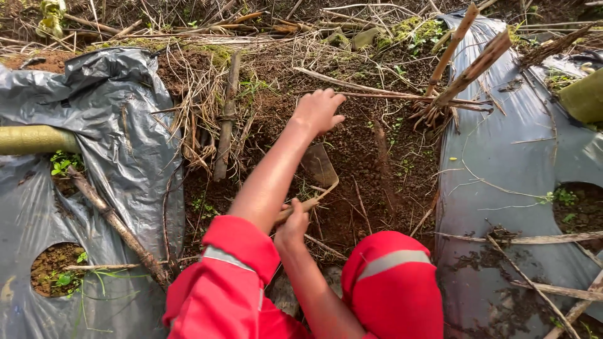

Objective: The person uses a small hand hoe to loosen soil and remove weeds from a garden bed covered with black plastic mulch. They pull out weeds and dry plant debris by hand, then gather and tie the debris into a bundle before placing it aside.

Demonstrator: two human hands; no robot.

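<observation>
The right hand (293,225) grips the wooden handle of a hoe (318,166), rigid and blade-heavy toward twelve o'clock, while the left hand (318,110) presses open-fingered on crumbly soil (370,157).

Red rolled-up sleeves (226,276) with grey reflective bands (394,260); forearms and hands bare.

- A hand hoe (317,172) is gripped at its wooden handle by the right hand (293,225).
- The soil (370,157) is touched by the left hand (318,110), between grey plastic sheets (125,144).
</observation>
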